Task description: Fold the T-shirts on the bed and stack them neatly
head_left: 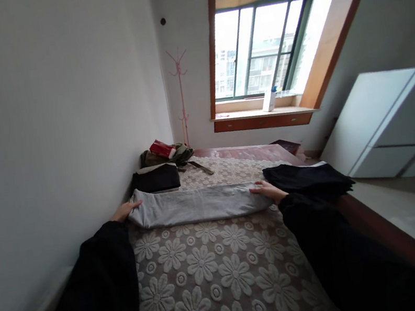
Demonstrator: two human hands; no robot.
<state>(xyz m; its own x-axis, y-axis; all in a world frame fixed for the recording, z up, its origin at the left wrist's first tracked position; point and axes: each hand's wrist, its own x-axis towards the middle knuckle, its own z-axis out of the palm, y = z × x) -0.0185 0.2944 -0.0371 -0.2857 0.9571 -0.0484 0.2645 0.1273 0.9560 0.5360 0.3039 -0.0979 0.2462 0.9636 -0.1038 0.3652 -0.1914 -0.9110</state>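
A light grey garment (195,205), folded into a long flat strip, lies across the flower-patterned bed cover (213,287). My left hand (126,210) grips its left end, thumb on top and the other fingers hidden. At the opposite end my right hand (267,190) holds the cloth the same way, with its fingers partly under the fabric. Just behind the left end sits a folded black garment (158,178). Close to my right hand is a stack of folded dark clothes (307,178) at the bed's right side.
A green bag (148,158) with a red packet (162,149) lies at the far left. A white wall (62,95) borders the left side. Beyond the bed stand a pink coat rack (181,91), a window (261,51) and a white cabinet (388,120).
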